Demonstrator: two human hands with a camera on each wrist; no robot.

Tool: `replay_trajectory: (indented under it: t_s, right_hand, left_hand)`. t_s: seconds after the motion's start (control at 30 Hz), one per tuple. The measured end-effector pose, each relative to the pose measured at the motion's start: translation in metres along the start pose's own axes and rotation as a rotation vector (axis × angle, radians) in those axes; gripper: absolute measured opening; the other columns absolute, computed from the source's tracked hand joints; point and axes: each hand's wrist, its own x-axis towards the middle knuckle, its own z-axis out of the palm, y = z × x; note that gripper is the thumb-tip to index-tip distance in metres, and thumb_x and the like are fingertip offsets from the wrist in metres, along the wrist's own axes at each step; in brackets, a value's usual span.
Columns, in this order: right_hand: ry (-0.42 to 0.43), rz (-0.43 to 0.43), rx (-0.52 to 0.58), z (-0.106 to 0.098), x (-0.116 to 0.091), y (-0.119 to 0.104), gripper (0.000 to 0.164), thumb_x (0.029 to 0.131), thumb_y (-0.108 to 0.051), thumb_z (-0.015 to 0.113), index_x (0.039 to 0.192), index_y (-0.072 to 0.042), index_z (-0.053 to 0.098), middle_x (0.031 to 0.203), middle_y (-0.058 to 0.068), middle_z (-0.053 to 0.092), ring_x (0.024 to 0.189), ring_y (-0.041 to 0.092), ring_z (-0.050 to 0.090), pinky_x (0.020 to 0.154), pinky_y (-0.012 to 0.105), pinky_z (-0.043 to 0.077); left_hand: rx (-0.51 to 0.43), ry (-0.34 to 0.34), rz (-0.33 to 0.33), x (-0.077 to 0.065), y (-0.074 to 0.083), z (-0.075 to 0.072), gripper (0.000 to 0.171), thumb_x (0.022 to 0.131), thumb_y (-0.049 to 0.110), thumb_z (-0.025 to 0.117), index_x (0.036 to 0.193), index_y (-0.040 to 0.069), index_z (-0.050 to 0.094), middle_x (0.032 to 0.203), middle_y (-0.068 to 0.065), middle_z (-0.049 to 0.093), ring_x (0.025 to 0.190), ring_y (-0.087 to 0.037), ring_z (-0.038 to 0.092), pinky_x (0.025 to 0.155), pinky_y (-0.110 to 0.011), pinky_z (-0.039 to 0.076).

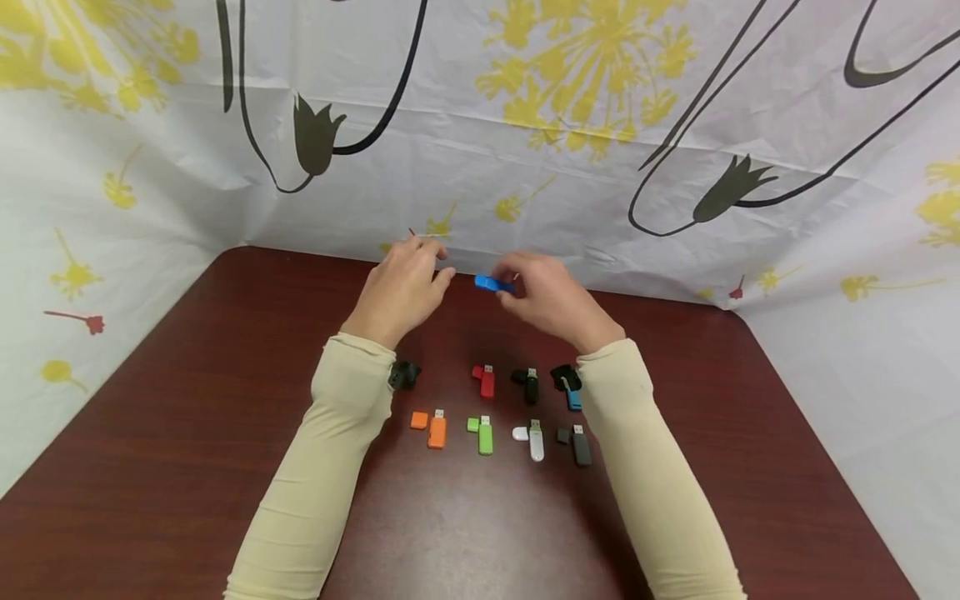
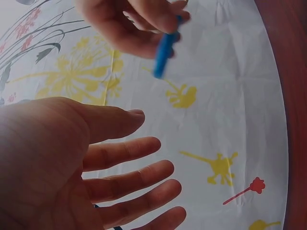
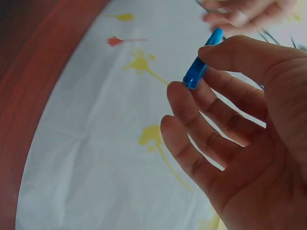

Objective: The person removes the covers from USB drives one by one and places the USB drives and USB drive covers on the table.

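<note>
Above the far part of the table, my right hand (image 1: 551, 293) pinches a blue USB stick (image 1: 492, 284) between thumb and fingertips. In the right wrist view the blue stick (image 3: 204, 60) slants across the fingers, the thumb on top of it. Whether a cap covers its plug I cannot tell. To the left, my left hand (image 1: 400, 287) hovers with nothing in it, apart from the stick. The left wrist view shows this left hand (image 2: 120, 163) with fingers spread and nearly straight.
Uncapped USB sticks lie in two rows on the dark red table (image 1: 187, 433): red (image 1: 487, 382), black (image 1: 532, 387), blue (image 1: 574, 400), orange (image 1: 437, 432), green (image 1: 485, 437), white (image 1: 536, 443) and grey (image 1: 581, 448). A black object (image 1: 405, 375) is partly behind the left sleeve. Patterned cloth (image 1: 450, 183) borders the table.
</note>
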Motion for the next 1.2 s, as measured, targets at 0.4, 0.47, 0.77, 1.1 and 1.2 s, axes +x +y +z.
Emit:
replay_trajectory:
  t_s: [0.4, 0.47, 0.77, 1.1, 1.2]
  right_hand:
    - [0.213, 0.012, 0.072, -0.006, -0.023, -0.004, 0.022, 0.101, -0.009, 0.075, 0.122, -0.004, 0.076, 0.115, 0.012, 0.071, 0.094, 0.025, 0.069, 0.083, 0.041, 0.056]
    - [0.240, -0.004, 0.066, -0.006, -0.024, -0.004, 0.021, 0.101, -0.009, 0.075, 0.121, -0.004, 0.076, 0.114, 0.013, 0.072, 0.093, 0.025, 0.068, 0.082, 0.040, 0.055]
    - [0.297, -0.037, 0.041, -0.005, -0.029, -0.004, 0.020, 0.099, -0.007, 0.077, 0.119, -0.003, 0.077, 0.112, 0.013, 0.071, 0.092, 0.027, 0.066, 0.077, 0.040, 0.056]
    - [0.300, -0.091, -0.001, 0.000, -0.032, -0.005, 0.022, 0.098, -0.006, 0.078, 0.119, -0.004, 0.078, 0.114, 0.011, 0.071, 0.094, 0.027, 0.066, 0.081, 0.039, 0.057]
    - [0.308, -0.093, 0.002, 0.000, -0.032, -0.005, 0.023, 0.098, -0.007, 0.079, 0.120, -0.004, 0.078, 0.115, 0.011, 0.070, 0.095, 0.026, 0.066, 0.080, 0.039, 0.057]
  left_hand:
    - [-0.005, 0.005, 0.072, -0.001, 0.008, 0.003, 0.040, 0.112, 0.031, 0.061, 0.146, 0.008, 0.062, 0.153, -0.015, 0.057, 0.141, -0.034, 0.054, 0.107, -0.051, 0.057]
    - [-0.020, 0.016, 0.094, -0.001, 0.009, 0.003, 0.041, 0.112, 0.030, 0.062, 0.147, 0.008, 0.061, 0.153, -0.014, 0.057, 0.141, -0.032, 0.054, 0.110, -0.050, 0.055]
    - [-0.042, 0.093, 0.326, -0.003, 0.019, 0.008, 0.041, 0.105, 0.016, 0.073, 0.144, 0.005, 0.066, 0.148, -0.012, 0.065, 0.142, -0.029, 0.057, 0.115, -0.043, 0.054]
    - [-0.017, 0.163, 0.458, -0.003, 0.024, 0.019, 0.028, 0.104, 0.017, 0.075, 0.127, 0.001, 0.075, 0.127, -0.012, 0.072, 0.124, -0.028, 0.065, 0.107, -0.039, 0.059]
    - [-0.020, 0.193, 0.480, -0.004, 0.024, 0.022, 0.027, 0.104, 0.017, 0.074, 0.125, 0.000, 0.076, 0.124, -0.013, 0.073, 0.120, -0.028, 0.067, 0.106, -0.039, 0.060]
